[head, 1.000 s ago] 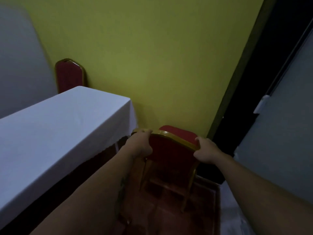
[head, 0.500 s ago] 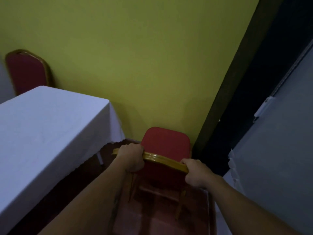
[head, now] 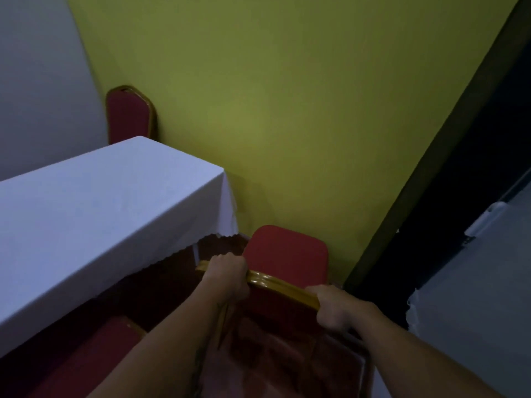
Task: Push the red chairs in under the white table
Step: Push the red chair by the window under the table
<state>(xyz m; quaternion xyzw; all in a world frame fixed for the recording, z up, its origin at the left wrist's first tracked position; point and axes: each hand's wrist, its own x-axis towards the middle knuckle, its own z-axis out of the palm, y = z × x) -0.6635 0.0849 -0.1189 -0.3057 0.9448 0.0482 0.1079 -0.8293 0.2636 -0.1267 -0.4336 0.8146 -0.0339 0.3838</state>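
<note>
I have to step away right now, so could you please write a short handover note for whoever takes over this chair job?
Left hand: shut on the gold top rail of the held red chair.
Right hand: shut on the same rail, at its right end.
The held chair stands near the yellow wall, past the end of the white table, and is not under it.
Another chair's red seat shows by the table's near side, lower left; a third chair back stands behind the far corner.
Done: chair gripped.
Left: push it in, then check the other chairs.
</note>
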